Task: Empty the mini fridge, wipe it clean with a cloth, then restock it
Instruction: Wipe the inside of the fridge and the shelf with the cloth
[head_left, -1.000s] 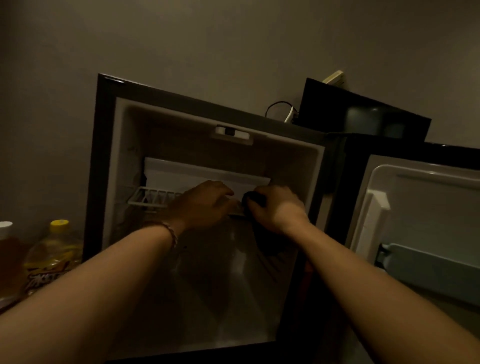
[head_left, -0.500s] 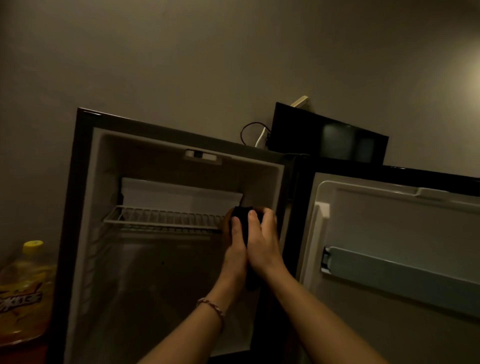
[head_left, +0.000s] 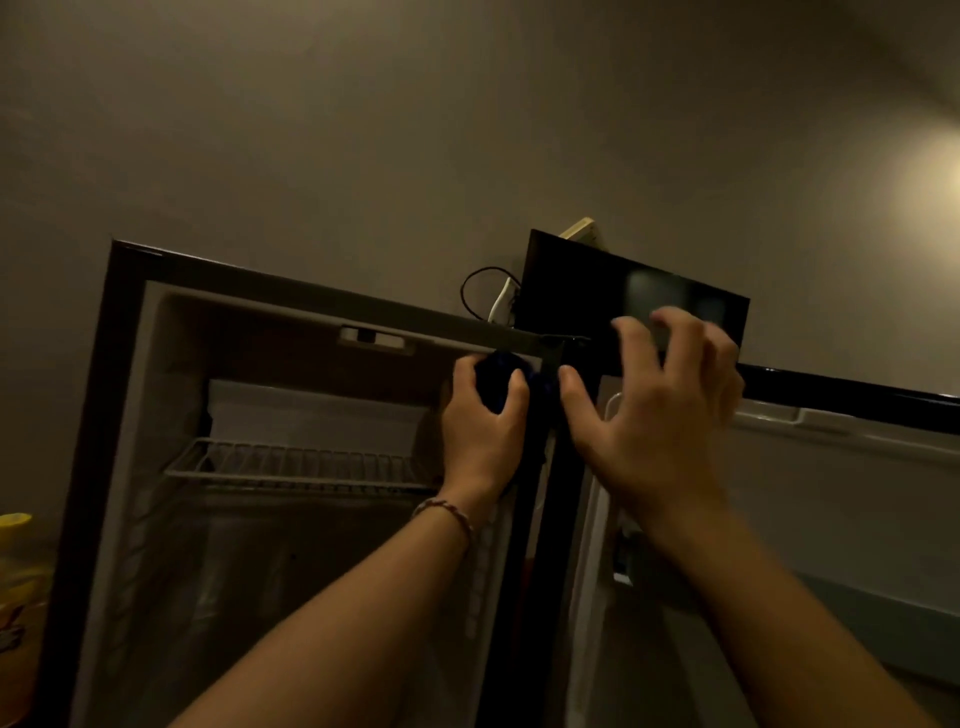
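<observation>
The mini fridge (head_left: 130, 395) stands open and holds nothing but a white wire shelf (head_left: 296, 462) across its middle. My left hand (head_left: 483, 426) grips a dark blue cloth (head_left: 498, 382) and presses it against the upper right corner of the fridge's inside wall. My right hand (head_left: 654, 410) hovers just to the right, fingers spread and holding nothing, in front of the top edge of the open door (head_left: 779, 467). The lower part of the cloth hangs hidden behind my left wrist.
A yellow-capped bottle (head_left: 15, 571) of yellow drink stands at the far left beside the fridge. A black screen (head_left: 587, 291) leans on the wall behind the fridge top, with cables (head_left: 493, 296) and a wall socket (head_left: 579, 228). The door carries a grey shelf bar at lower right.
Both hands moved from the shelf's front edge to the fridge's upper right corner. The cloth passed into my left hand, and my right hand let go and spread open. The view tilted upward.
</observation>
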